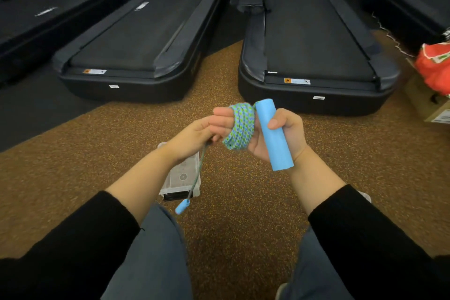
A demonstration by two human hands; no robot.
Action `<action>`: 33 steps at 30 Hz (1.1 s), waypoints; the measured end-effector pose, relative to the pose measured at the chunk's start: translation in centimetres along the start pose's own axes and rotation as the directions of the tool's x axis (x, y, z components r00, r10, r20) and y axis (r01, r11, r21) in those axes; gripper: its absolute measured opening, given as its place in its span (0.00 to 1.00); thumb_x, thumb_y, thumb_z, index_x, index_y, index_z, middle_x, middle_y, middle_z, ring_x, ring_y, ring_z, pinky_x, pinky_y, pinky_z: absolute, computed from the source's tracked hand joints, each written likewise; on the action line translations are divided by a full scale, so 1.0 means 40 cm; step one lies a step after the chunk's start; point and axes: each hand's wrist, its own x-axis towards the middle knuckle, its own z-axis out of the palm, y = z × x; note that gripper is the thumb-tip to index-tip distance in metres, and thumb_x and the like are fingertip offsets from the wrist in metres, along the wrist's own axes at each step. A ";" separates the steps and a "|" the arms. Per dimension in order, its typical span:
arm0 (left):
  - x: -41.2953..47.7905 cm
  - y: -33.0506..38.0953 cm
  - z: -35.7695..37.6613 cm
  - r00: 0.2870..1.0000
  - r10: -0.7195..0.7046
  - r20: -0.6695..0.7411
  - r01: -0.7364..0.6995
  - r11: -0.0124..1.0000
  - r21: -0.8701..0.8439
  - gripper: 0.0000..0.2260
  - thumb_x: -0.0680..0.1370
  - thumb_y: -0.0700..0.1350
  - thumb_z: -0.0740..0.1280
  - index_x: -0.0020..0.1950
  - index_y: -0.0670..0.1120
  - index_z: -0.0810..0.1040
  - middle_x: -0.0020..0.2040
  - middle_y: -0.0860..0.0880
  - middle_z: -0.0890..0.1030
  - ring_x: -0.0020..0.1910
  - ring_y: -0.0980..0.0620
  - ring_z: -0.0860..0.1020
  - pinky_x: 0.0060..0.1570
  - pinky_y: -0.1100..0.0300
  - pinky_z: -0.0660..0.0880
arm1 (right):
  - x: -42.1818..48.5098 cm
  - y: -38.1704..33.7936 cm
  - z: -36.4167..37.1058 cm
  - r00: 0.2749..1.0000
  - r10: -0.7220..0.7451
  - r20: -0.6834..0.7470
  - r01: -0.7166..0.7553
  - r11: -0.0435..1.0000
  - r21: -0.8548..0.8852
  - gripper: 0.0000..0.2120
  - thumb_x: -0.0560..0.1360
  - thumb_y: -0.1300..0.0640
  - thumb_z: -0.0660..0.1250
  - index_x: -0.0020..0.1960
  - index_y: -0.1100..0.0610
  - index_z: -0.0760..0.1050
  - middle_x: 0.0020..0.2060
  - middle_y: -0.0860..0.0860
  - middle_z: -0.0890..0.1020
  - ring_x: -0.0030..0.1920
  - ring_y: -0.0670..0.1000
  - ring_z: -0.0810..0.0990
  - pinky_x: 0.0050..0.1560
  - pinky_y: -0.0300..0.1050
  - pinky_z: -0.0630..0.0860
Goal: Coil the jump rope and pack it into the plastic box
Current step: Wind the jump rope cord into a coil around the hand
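Note:
My right hand [280, 136] grips a light blue foam handle [274, 133] of the jump rope, held upright. Several loops of the green-and-blue braided rope [239, 125] are coiled around the fingers beside that handle. My left hand [202, 133] pinches the rope next to the coil. From it a loose strand [198, 175] hangs down, ending in the second blue handle [182, 206], seen end-on. The clear plastic box [181, 178] lies on the floor under my left wrist, partly hidden by my forearm.
Two black treadmills [136, 39] [316, 41] stand side by side just ahead on the speckled brown floor [243, 214]. A cardboard box [428, 102] with a red bag [435, 66] on it sits at the right edge. My knees fill the bottom of the view.

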 end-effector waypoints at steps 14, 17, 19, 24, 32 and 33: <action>0.008 0.021 0.108 0.993 0.091 0.077 -0.090 0.996 -0.019 0.12 0.82 0.41 0.52 0.46 0.49 0.73 0.32 0.49 0.73 0.28 0.62 0.72 0.33 0.71 0.69 | 0.036 -0.058 0.000 0.983 -0.183 -0.004 0.183 0.980 0.074 0.46 0.58 0.59 0.65 0.73 0.71 0.54 0.72 0.68 0.61 0.74 0.63 0.60 0.74 0.54 0.57; 0.001 0.029 0.116 0.989 0.062 0.137 -0.066 0.998 0.024 0.11 0.82 0.41 0.52 0.47 0.48 0.73 0.31 0.50 0.72 0.28 0.62 0.71 0.34 0.69 0.69 | 0.040 -0.061 -0.010 0.975 -0.220 -0.028 0.222 0.970 0.099 0.46 0.60 0.59 0.63 0.74 0.71 0.52 0.72 0.69 0.60 0.73 0.64 0.62 0.75 0.55 0.58; -0.006 0.034 0.115 0.985 0.052 0.166 -0.064 0.995 0.070 0.11 0.82 0.41 0.53 0.47 0.48 0.73 0.30 0.50 0.71 0.27 0.60 0.70 0.34 0.68 0.69 | 0.040 -0.065 -0.020 0.969 -0.240 -0.065 0.245 0.966 0.084 0.46 0.60 0.59 0.63 0.74 0.71 0.51 0.72 0.69 0.62 0.73 0.65 0.63 0.74 0.56 0.60; -0.027 0.056 0.095 0.986 -0.013 0.168 -0.042 0.947 0.320 0.10 0.82 0.45 0.55 0.46 0.49 0.75 0.28 0.54 0.71 0.28 0.56 0.70 0.37 0.60 0.71 | 0.039 -0.071 -0.041 0.963 -0.225 -0.144 0.234 0.971 0.046 0.50 0.56 0.62 0.69 0.73 0.71 0.52 0.68 0.72 0.65 0.70 0.68 0.67 0.70 0.59 0.65; -0.047 0.082 0.075 0.988 -0.060 0.143 -0.027 0.842 0.539 0.10 0.81 0.46 0.56 0.48 0.48 0.77 0.28 0.54 0.73 0.29 0.60 0.72 0.37 0.68 0.68 | 0.031 -0.059 -0.062 0.975 -0.138 -0.174 0.142 0.990 0.008 0.52 0.54 0.61 0.72 0.73 0.70 0.53 0.68 0.72 0.66 0.69 0.68 0.68 0.70 0.59 0.66; -0.049 0.085 0.071 0.989 -0.064 0.136 -0.022 0.833 0.553 0.11 0.81 0.46 0.56 0.48 0.48 0.77 0.29 0.54 0.74 0.30 0.59 0.72 0.35 0.70 0.67 | 0.030 -0.060 -0.064 0.974 -0.140 -0.179 0.143 0.990 0.006 0.52 0.54 0.61 0.72 0.73 0.70 0.53 0.68 0.72 0.66 0.69 0.68 0.68 0.69 0.59 0.66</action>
